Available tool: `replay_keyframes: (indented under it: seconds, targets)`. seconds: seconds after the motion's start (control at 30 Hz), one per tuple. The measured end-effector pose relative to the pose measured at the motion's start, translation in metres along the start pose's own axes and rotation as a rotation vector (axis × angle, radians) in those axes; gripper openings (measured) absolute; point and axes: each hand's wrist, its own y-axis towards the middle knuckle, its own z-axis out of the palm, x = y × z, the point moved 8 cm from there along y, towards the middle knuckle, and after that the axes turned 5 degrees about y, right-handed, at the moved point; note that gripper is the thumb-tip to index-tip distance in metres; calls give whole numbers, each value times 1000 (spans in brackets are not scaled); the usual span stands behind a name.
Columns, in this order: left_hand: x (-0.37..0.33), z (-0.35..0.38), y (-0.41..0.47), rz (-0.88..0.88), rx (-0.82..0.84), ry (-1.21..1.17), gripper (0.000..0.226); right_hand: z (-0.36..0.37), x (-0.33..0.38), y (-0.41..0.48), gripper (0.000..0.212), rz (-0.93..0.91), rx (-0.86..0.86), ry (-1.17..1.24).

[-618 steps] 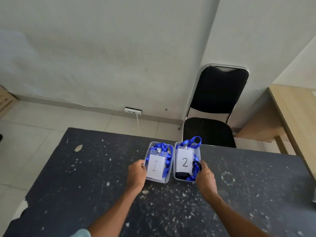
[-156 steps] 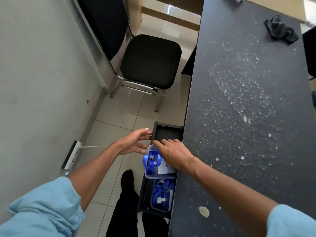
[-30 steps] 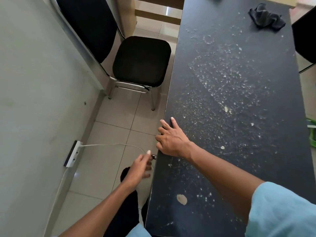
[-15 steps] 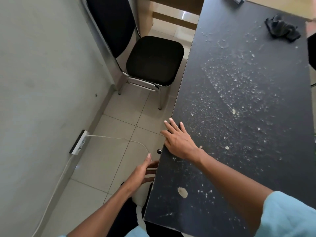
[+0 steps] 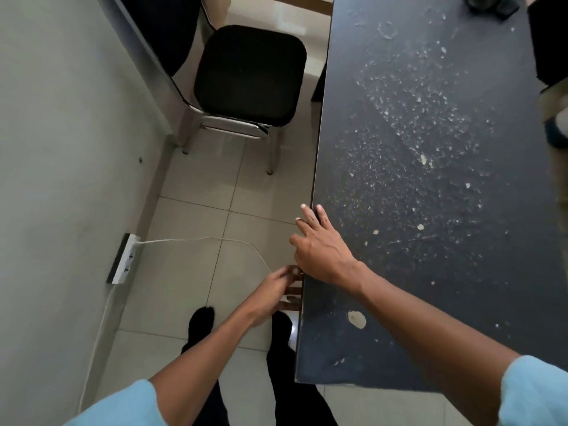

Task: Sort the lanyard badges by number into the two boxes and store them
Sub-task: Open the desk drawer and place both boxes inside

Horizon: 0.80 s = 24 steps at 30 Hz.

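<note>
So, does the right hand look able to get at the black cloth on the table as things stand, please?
Probably not without leaning in: the right hand rests open at the table's near edge, and the black cloth lies at its far end. Nothing visible blocks the way.

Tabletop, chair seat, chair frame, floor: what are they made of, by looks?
Tabletop: probably painted or laminated board, matte black; pale chips suggest a flaking coating.
Chair seat: black fabric, seemingly; dull, fuzzy surface.
Chair frame: likely chromed steel tube; bright reflections.
Floor: glazed ceramic tile, apparently; grout lines, soft sheen.
</note>
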Motion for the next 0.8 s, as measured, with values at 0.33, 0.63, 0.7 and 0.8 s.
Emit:
replay_keyframes:
  seconds: [0.33,0.63,0.7,0.8]
  targets:
    - [11,5,23,103,112,49,49,-8,-11,2,47,172,-175,200]
    - [6,25,42,-44,196,189,25,-4,-52,-35,58,342,-117,497]
    - [-5,22,41,-62,183,164,24,-3,-57,-40,59,328,-120,482]
    - [-31,9,40,-46,53,80,23,-2,-60,-48,60,316,-111,471]
